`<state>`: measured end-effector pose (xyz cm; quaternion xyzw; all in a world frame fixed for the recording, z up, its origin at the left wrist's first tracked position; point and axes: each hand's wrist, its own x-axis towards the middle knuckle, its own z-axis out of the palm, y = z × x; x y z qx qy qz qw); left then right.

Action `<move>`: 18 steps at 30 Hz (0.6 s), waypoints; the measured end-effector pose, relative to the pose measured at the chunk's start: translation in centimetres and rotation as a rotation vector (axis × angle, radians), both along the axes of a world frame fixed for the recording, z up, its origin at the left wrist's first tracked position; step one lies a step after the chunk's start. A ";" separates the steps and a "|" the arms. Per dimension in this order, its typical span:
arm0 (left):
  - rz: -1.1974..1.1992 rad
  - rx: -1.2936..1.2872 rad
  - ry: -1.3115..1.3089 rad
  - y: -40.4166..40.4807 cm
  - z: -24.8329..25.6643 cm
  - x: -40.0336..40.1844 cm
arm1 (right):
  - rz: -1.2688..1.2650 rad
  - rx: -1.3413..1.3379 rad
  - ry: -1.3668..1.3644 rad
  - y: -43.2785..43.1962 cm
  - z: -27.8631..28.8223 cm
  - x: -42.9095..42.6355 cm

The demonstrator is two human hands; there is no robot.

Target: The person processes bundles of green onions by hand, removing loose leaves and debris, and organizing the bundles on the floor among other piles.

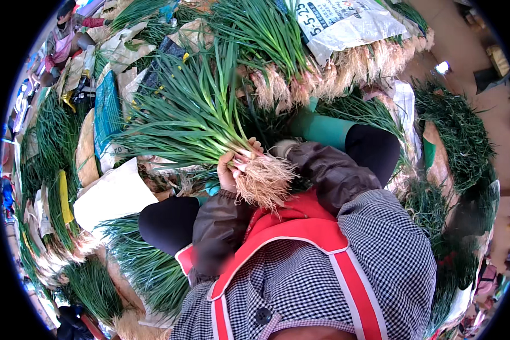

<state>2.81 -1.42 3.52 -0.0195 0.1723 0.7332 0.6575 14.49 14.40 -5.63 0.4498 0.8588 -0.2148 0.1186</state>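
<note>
In front of my lap I hold a bunch of long green onion-like leaves, with pinkish stem bases and a mass of pale roots turned towards me. My left hand grips the stems just above the roots, its thumb on the near side. Curled fingertips show at the bunch's far side, though whose hand they belong to is partly hidden. Beside the roots is my right hand, blurred and mostly covered by the roots; its fingers cannot be made out. Brown sleeve covers reach both wrists.
Ahead lie more rooted bundles, partly under a white printed sack. A blue sack and a white sheet are at left. Greens are heaped at right. Another person sits at upper left.
</note>
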 end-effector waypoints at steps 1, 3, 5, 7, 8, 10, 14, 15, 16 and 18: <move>-0.016 -0.010 -0.041 0.2 0.2 0.1 | 0.078 -0.030 -0.060 0.6 -0.1 0.7; -0.096 0.047 -0.070 0.2 -0.3 -0.1 | 0.243 -0.099 -0.174 1.3 -0.1 1.5; -0.081 0.035 -0.011 0.5 -0.4 0.3 | 0.124 -0.030 -0.073 4.1 0.9 1.9; -0.086 0.021 0.003 1.2 -0.6 0.6 | -0.275 0.081 0.064 8.9 3.0 1.6; -0.088 0.019 0.014 1.4 -0.5 0.7 | -0.445 0.217 0.106 10.6 3.7 2.2; -0.010 0.058 0.002 -0.7 -1.1 -1.3 | -0.555 0.331 0.215 6.5 8.3 -1.0; -0.059 0.058 0.033 1.4 -1.9 0.0 | -0.830 -0.202 1.393 13.1 3.3 3.3; -0.080 0.070 0.162 1.0 -1.9 -0.7 | -0.813 -0.115 1.158 13.5 4.2 2.2; -0.103 0.080 0.291 0.9 -1.9 -1.4 | -0.791 -0.023 0.925 13.8 5.1 1.3; -0.092 0.253 0.236 0.7 -3.1 -2.7 | -0.727 0.164 0.441 13.1 8.3 -0.2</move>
